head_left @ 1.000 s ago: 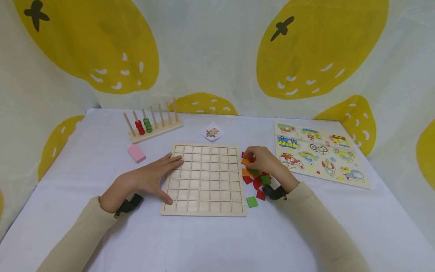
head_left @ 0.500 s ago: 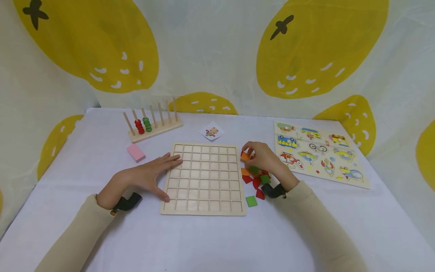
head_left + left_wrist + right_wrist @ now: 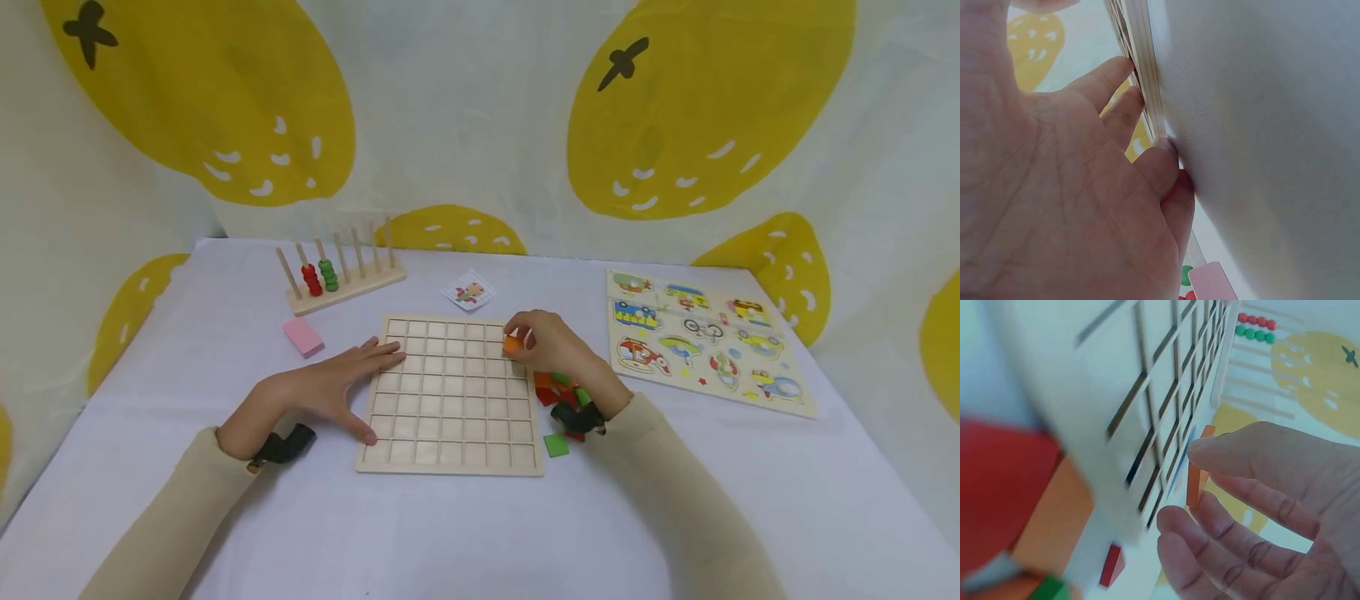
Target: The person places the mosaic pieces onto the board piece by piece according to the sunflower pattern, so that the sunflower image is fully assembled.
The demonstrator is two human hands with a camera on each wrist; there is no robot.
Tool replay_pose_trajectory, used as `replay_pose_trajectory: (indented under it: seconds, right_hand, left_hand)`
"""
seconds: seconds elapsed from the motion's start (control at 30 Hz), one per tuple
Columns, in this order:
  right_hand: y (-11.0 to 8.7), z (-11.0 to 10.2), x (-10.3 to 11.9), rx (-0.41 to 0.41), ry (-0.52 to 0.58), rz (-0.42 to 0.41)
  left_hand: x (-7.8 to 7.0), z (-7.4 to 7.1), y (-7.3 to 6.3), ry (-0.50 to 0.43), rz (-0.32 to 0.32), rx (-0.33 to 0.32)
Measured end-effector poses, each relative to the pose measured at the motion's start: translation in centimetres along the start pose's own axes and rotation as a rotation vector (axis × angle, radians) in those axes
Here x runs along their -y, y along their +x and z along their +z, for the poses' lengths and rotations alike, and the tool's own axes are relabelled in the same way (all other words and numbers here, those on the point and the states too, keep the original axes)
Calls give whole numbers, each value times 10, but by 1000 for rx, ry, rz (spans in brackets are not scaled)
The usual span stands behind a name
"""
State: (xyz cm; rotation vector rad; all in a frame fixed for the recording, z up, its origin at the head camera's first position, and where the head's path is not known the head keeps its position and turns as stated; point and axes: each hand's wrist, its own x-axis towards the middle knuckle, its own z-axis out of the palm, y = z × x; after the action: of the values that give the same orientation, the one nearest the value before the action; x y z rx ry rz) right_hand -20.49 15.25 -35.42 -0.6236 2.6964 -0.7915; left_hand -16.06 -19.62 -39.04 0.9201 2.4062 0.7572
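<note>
A wooden grid board [image 3: 450, 396] lies in the middle of the table, its squares bare. My left hand [image 3: 326, 390] rests on the board's left edge with fingers spread; the left wrist view shows fingertips [image 3: 1124, 65] touching the rim. Over the board's upper right corner, my right hand [image 3: 551, 342] pinches an orange tile [image 3: 513, 345] between thumb and fingers. In the right wrist view the orange tile [image 3: 1196, 472] is held on edge, apart from the board's surface. Beside the board's right edge lies a pile of red, orange and green tiles [image 3: 546, 390], partly hidden under my right wrist.
A pattern card [image 3: 468, 292] lies behind the board. At the back left stand a peg rack [image 3: 348, 287] with red and green beads and a pink block [image 3: 303, 337]. A vehicle puzzle board [image 3: 708, 342] lies to the right. One green tile [image 3: 557, 445] sits apart, near the board's lower right corner.
My right hand has moved left from the tile pile to above the board's upper right corner, carrying an orange tile. The left hand has stayed on the board's left edge.
</note>
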Motion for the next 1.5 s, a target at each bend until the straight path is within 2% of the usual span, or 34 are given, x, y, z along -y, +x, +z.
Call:
replay_pose_trajectory:
  seconds: [0.43,0.63,1.0,1.17,1.5]
  right_hand:
    - [25,22,26,86,0,-70]
    - [31,29,31,78,-33,-94]
    - [40,34,39,99,-24,-64]
    - [42,35,38,100,-17,-77]
    - [48,40,41,78,-90,-14]
  left_hand:
    - [1,1,2,-6,-17,11]
    - [1,1,3,-1,-27,23]
    - [0,-1,3,10,-32,31]
    - [0,-1,4,-2,-26,37]
    - [-3,-2,3,4,-24,36]
